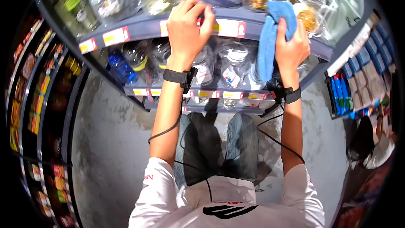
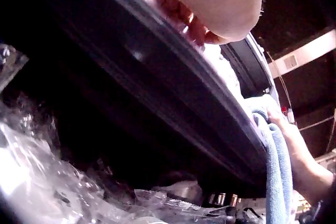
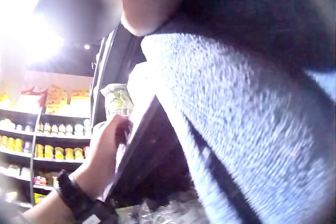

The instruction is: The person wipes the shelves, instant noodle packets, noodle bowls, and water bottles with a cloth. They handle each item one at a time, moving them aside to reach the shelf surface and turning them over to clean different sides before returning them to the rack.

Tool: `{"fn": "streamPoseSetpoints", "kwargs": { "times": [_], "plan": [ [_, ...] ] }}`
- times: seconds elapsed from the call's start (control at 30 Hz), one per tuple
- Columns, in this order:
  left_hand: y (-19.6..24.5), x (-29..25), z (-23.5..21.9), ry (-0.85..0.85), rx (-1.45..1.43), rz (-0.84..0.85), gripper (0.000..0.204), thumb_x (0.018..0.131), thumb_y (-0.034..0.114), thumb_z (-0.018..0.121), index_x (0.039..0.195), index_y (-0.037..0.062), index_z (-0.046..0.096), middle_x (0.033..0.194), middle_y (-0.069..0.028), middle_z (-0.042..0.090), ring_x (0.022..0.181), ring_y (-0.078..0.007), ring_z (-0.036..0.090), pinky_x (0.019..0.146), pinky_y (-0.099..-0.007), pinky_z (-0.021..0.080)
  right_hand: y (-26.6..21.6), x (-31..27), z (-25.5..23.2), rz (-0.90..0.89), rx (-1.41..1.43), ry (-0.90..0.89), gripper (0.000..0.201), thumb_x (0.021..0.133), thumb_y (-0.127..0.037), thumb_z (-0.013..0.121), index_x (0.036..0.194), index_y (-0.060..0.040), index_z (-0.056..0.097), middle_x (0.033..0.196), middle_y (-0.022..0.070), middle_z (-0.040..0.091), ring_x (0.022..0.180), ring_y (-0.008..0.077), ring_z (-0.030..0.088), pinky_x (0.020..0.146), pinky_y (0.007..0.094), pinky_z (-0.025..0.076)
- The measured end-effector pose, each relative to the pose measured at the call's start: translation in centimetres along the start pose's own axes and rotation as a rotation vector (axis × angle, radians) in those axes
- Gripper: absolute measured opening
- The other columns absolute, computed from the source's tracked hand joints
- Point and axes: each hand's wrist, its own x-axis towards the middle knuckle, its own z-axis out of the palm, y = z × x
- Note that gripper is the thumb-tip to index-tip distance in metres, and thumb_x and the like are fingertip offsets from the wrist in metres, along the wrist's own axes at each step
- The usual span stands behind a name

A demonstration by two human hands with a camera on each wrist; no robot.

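Your right hand has its fingers and thumb curled round the blue cloth, holding it against the front lip of the upper shelf. The cloth's long axis runs up and down: its top is bunched over the lip, and its tail hangs past your wrist in front of the jars on the shelf below. So the cloth is already in that hand, directly ahead of you at the shelf edge, and the right hand is plainly the nearer one.

Your left hand is beside it, a little apart along the same lip. Its fingers bend over the edge where the price tags sit, and they touch the strip (whether they pinch a tag or only rest on it cannot be told from the left wrist view, which shows little more than the underside of the shelf). The shelf edge runs left to right between your two hands.

The tags are white and yellow with a red mark, but none of the print can be read. The packets on the top shelf show no legible brand either.
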Motion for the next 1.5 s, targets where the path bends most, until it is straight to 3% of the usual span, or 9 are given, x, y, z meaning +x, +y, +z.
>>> {"fn": "streamPoseSetpoints", "kwargs": {
  "times": [0.13,0.2,0.27,0.3,0.47,0.83,0.97,1.3,1.5],
  "plan": [
    [3.6,1.8,-8.6,0.288,-0.274,0.04,0.043,0.079,0.001,0.074,0.122,-0.0008,0.067,0.119,-0.014,0.071,0.11,-0.0252,0.068,0.098,-0.038,0.051,0.0,0.0,1.4,-0.065,0.023,0.129,0.035,0.093,-0.037,0.07,0.097,-0.0026,0.067,0.09,0.0131,0.065,0.083,0.038,0.066,0.07,0.0458,0.051],
    [6.5,4.1,-12.8,0.347,-0.522,0.091,0.058,0.087,0.032,0.072,0.132,-0.0028,0.063,0.132,-0.0201,0.067,0.128,-0.0288,0.06,0.117,-0.0499,0.038,0.3,-0.2,1.5,-0.032,0.006,0.095,0.036,0.092,-0.038,0.07,0.097,-0.0022,0.067,0.09,0.0133,0.065,0.083,0.0381,0.066,0.07,0.0457,0.051],
    [-0.6,0.8,-26.4,-0.13,-1.249,-0.112,0.056,0.091,0.036,0.071,0.133,0.0001,0.062,0.136,-0.0233,0.062,0.135,-0.0243,0.054,0.121,-0.0517,0.032,0.5,-0.4,1.5,-0.036,0.032,0.079,0.039,0.092,-0.04,0.07,0.097,-0.0021,0.067,0.089,0.0135,0.065,0.082,0.0387,0.066,0.07,0.0463,0.051],
    [1.2,0.6,-26.9,-0.117,-1.304,-0.105,0.056,0.091,0.036,0.071,0.133,0.0001,0.062,0.136,-0.0233,0.062,0.135,-0.0245,0.054,0.121,-0.0517,0.032,0.8,-0.4,1.7,-0.032,-0.004,0.105,0.039,0.093,-0.041,0.069,0.097,-0.0022,0.067,0.088,0.0135,0.065,0.082,0.0388,0.066,0.069,0.0465,0.051],
    [10.6,1.1,-19.7,0.157,-1.105,0.036,0.056,0.091,0.036,0.07,0.133,-0.0001,0.061,0.135,-0.0234,0.062,0.134,-0.0253,0.055,0.12,-0.0518,0.032,0.3,-0.4,1.6,-0.044,0.052,0.095,0.039,0.095,-0.041,0.067,0.093,-0.0021,0.066,0.088,0.0139,0.065,0.084,0.0396,0.066,0.069,0.048,0.05],
    [13.2,0.7,-20.3,0.243,-1.03,0.056,0.057,0.091,0.035,0.07,0.134,-0.0004,0.059,0.135,-0.0236,0.062,0.133,-0.027,0.055,0.118,-0.0521,0.034,-0.2,-0.3,0.7,0.033,0.052,-0.007,0.042,0.098,-0.04,0.064,0.102,0.0008,0.069,0.098,0.0196,0.069,0.091,0.0432,0.066,0.077,0.0507,0.05],
    [11.7,1.4,-21.5,0.301,-1.06,0.136,0.057,0.091,0.035,0.07,0.134,-0.0005,0.059,0.134,-0.0236,0.062,0.133,-0.0276,0.055,0.118,-0.0522,0.034,-0.6,1.3,1.0,0.046,0.163,0.095,0.045,0.101,-0.04,0.061,0.111,0.003,0.069,0.104,0.0236,0.07,0.097,0.0451,0.067,0.082,0.0504,0.051],
    [9.3,3.7,-21.3,0.29,-1.097,0.096,0.058,0.091,0.034,0.069,0.135,-0.0007,0.057,0.134,-0.0238,0.062,0.132,-0.0292,0.055,0.116,-0.0525,0.036,-1.0,0.4,-0.5,0.154,0.114,-0.093,0.043,0.101,-0.041,0.061,0.11,0.001,0.068,0.098,0.0248,0.069,0.093,0.0463,0.066,0.079,0.0498,0.051],
    [11.9,3.1,-21.6,0.275,-1.098,0.06,0.058,0.091,0.034,0.069,0.136,-0.0009,0.056,0.133,-0.0239,0.062,0.131,-0.0302,0.055,0.115,-0.0526,0.037,0.0,0.4,0.2,0.028,0.066,-0.043,0.053,0.1,-0.044,0.061,0.117,0.0066,0.067,0.111,0.0279,0.068,0.101,0.0461,0.066,0.087,0.0504,0.052]
  ]
}}
